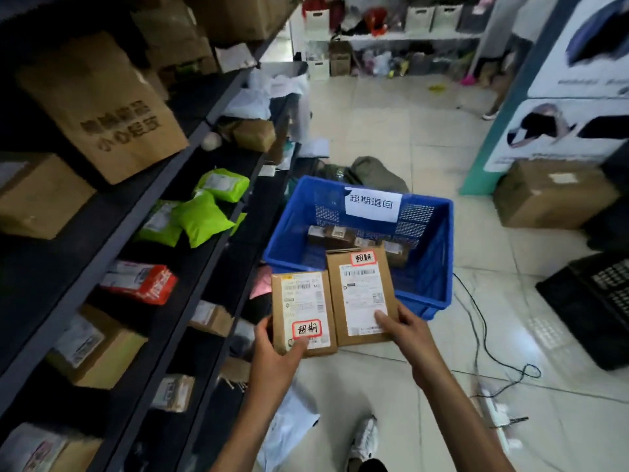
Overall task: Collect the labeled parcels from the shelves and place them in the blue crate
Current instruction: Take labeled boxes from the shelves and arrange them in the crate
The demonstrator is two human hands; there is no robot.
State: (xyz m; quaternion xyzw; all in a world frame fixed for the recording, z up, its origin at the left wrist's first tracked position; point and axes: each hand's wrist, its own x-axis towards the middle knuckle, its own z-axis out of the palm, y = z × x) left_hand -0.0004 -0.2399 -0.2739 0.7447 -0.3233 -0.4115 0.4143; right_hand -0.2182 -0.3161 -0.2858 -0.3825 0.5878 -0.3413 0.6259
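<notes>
Two parcels are in the hands and not yet in the crate, so this load looks close to delivery, while the whole job seems only partly done. At 9 o'clock the shelves (190,212) hold plenty of stock: a brown paper bag (102,107) up high, green pouches (204,219) on the middle level, a red pack (143,281) below them and taped cartons lower down. Whether any of these carry the red-bordered sticker is too blurred to tell.

The left hand (275,356) grips the near corner of the left parcel (303,308), with its thumb laid over the top beside that sticker. Just beside it, edge to edge, the right parcel (360,291) is pinched at its near end by the right hand (405,330), thumb on the white shipping label. This one's far end, with its own red sticker, reaches over the near rim of the blue crate (439,253) at 12 o'clock.

A few small boxes (340,235) lie on the crate's bottom toward the far wall, and most of its space is unfilled. What remains, by my reading, is lowering these two in and searching the shelves for more.
</notes>
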